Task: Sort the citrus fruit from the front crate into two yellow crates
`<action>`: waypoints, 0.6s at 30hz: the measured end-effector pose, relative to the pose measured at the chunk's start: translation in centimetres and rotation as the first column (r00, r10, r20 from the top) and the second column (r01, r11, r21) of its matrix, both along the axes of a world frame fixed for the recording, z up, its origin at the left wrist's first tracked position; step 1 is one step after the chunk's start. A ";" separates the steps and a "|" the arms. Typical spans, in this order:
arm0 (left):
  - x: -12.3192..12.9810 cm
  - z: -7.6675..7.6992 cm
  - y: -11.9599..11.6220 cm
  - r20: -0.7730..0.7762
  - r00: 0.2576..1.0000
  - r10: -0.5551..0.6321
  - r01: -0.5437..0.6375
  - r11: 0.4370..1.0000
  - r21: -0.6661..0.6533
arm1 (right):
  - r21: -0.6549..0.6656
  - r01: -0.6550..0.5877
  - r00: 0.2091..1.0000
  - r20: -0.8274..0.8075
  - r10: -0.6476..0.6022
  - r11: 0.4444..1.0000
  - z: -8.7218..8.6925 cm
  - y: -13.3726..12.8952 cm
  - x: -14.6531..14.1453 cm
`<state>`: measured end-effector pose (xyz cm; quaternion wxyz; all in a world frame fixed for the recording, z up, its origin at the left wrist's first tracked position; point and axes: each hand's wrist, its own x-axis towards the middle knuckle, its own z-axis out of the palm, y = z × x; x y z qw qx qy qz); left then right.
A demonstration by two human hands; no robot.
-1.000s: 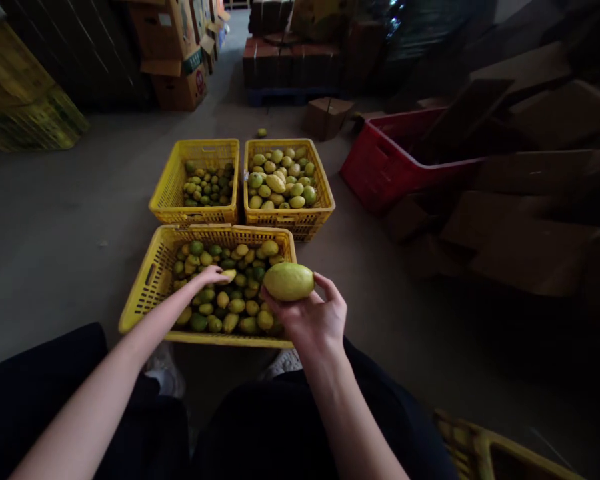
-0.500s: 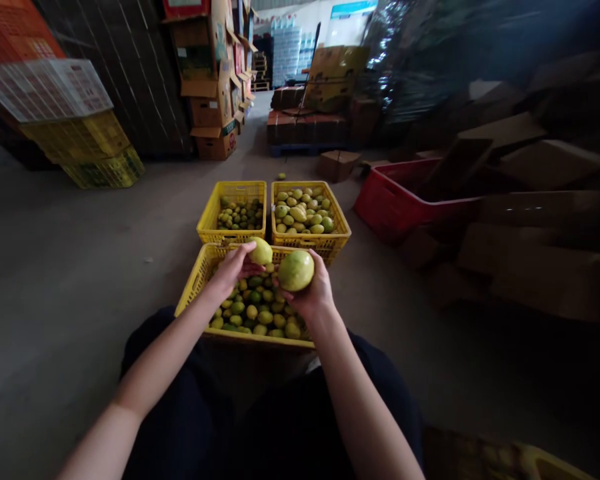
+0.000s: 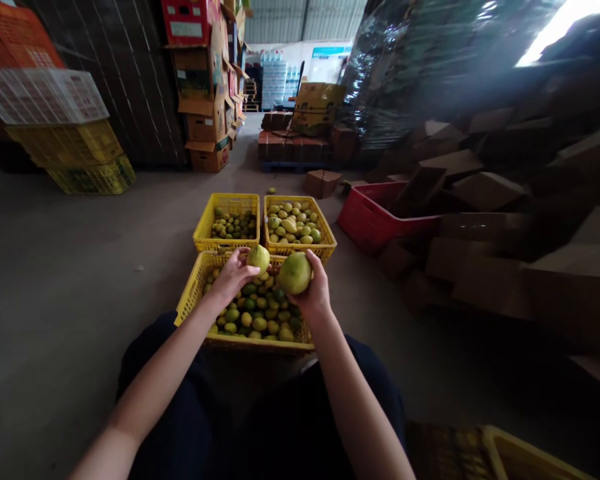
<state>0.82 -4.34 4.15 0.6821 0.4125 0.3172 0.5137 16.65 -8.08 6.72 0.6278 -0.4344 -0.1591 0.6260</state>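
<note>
My left hand [image 3: 233, 277] grips a yellow-green lemon [image 3: 258, 259], its pointed end turned up. My right hand [image 3: 316, 288] is wrapped round a larger-looking, greener lemon [image 3: 295, 273]. Both hands are above the near yellow crate [image 3: 193, 293], which holds many green and yellow lemons [image 3: 260, 324]. Behind it stand two more yellow crates. Small, darker green fruit lies in the back left crate [image 3: 200, 230]; bigger, paler lemons [image 3: 290, 225] fill the back right crate [image 3: 327, 235].
A red crate [image 3: 367, 217] with cardboard in it stands at the right, beside heaped cardboard [image 3: 480, 267]. Stacked crates [image 3: 70, 143] are at the left, stacked cartons [image 3: 205, 123] further back. One fruit [image 3: 271, 191] lies on the floor. Another yellow crate [image 3: 500, 447] is at the lower right.
The lemon in my left hand has been turned, its tip now upward, and my left fingers have shifted round it. My right hand still holds its lemon. The view has tilted up slightly.
</note>
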 end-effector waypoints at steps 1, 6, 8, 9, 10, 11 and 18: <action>-0.1 0.0 0.0 0.014 1.000 0.006 -0.006 1.000 0.002 | 0.010 0.020 1.000 0.012 -0.020 1.000 -0.1 0.0 -0.1; 0.2 -0.2 0.4 0.087 0.993 0.082 -0.088 0.994 0.063 | -0.077 -0.115 0.993 0.018 0.116 0.990 -1.4 0.3 -1.1; 0.4 -0.4 0.5 0.113 0.986 0.123 -0.131 0.989 0.063 | -0.115 -0.187 0.982 -0.005 0.187 0.976 -1.9 0.3 -1.9; 0.5 -0.5 0.5 0.116 0.984 0.132 -0.139 0.989 0.054 | -0.118 -0.212 0.977 -0.022 0.211 0.970 -2.1 0.3 -2.3; 0.6 -0.6 0.5 0.113 0.985 0.132 -0.138 0.989 0.047 | -0.112 -0.233 0.972 -0.042 0.229 0.966 -2.3 0.3 -2.6; 0.7 -0.7 0.4 0.104 0.986 0.130 -0.135 0.990 0.046 | -0.102 -0.241 0.970 -0.060 0.235 0.965 -2.3 0.3 -2.9; 0.9 -0.8 0.2 -0.156 0.965 0.209 -0.161 0.949 0.270 | -0.007 0.003 1.000 -0.020 -0.004 1.000 -1.5 0.7 -2.4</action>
